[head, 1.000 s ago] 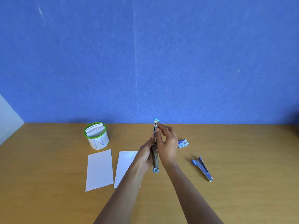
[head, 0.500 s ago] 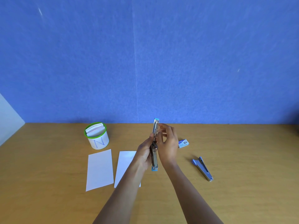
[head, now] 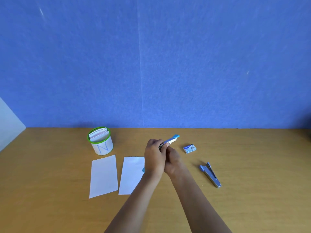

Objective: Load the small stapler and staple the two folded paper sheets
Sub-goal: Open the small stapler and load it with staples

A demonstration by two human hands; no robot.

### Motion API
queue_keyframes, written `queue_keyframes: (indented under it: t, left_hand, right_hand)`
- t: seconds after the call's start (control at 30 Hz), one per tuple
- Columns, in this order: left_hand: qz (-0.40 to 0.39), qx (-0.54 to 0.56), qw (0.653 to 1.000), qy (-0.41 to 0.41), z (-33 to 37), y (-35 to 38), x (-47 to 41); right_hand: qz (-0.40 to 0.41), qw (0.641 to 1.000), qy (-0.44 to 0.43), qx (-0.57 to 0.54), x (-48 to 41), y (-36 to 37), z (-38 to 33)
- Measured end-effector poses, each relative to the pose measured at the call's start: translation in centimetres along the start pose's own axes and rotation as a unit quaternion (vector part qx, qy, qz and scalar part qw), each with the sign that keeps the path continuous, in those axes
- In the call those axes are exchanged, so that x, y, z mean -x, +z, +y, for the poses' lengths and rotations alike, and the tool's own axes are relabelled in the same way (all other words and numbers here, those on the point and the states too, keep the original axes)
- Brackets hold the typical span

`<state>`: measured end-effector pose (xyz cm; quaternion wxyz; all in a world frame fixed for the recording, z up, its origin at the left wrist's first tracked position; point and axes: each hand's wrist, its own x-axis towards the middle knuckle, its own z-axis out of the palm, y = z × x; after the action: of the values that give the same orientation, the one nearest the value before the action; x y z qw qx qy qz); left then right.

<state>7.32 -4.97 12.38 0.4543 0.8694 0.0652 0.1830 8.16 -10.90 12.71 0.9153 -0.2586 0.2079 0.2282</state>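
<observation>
Both hands hold the small stapler (head: 172,140), a silver one with light-blue ends, above the table's middle. Its upper end points up and to the right; a blue tip of its lower end peeks out left of my left wrist. My left hand (head: 154,157) grips its body, with the thumb on the metal. My right hand (head: 173,161) sits just behind and under it, fingers curled around the same stapler. Two folded white paper sheets lie flat on the table: the left sheet (head: 103,175) and the right sheet (head: 132,174), partly covered by my left forearm.
A small blue staple box (head: 189,148) lies right of my hands. A second, larger blue-grey stapler (head: 210,174) lies farther right. A white cup with a green rim (head: 101,141), holding cards, stands at the back left. The blue wall rises behind the wooden table (head: 252,199).
The stapler was held nearly upright; now it is tilted with its top end pointing right. My hands have closed together over it and dropped slightly.
</observation>
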Motion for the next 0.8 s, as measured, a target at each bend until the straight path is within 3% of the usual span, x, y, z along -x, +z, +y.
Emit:
queue_keyframes:
  t: [0.1,0.2,0.23,0.3,0.37,0.47,0.6,0.7,0.8]
  left_hand:
    - [-0.005,-0.006,1.000,-0.001,0.1,0.0,0.1]
    - [-0.025,0.148,0.979,-0.136,-0.3,-0.4,-0.3]
    - [-0.039,0.234,0.946,-0.221,-0.4,-0.7,-0.7]
    - [-0.070,0.386,0.840,-0.375,-0.6,-1.4,-1.3]
    - [-0.084,0.468,0.764,-0.437,-1.0,-1.7,-1.7]
    - [-0.076,0.537,0.698,-0.467,-1.3,-1.9,-1.9]
    - [-0.086,0.534,0.690,-0.481,-1.5,-1.8,-1.8]
    - [-0.089,0.540,0.689,-0.475,-1.9,-1.8,-1.6]
    - [-0.118,0.517,0.720,-0.449,-2.1,-1.6,-1.3]
  right_hand:
    - [-0.002,1.000,0.014,-0.019,-0.2,-0.2,0.3]
    - [0.050,0.996,-0.060,0.045,-0.5,-0.7,0.1]
    - [0.060,0.993,-0.088,0.057,-0.6,-0.8,0.1]
    - [0.084,0.978,-0.149,0.119,-0.6,-1.3,0.0]
    - [0.086,0.942,-0.213,0.246,-0.2,-1.6,-0.2]
    - [0.034,0.887,-0.255,0.383,0.1,-1.8,-0.1]
    - [0.007,0.872,-0.237,0.429,0.3,-1.8,-0.1]
    - [0.030,0.829,-0.266,0.492,0.2,-1.9,-0.4]
    - [0.073,0.773,-0.317,0.544,0.0,-1.8,-0.8]
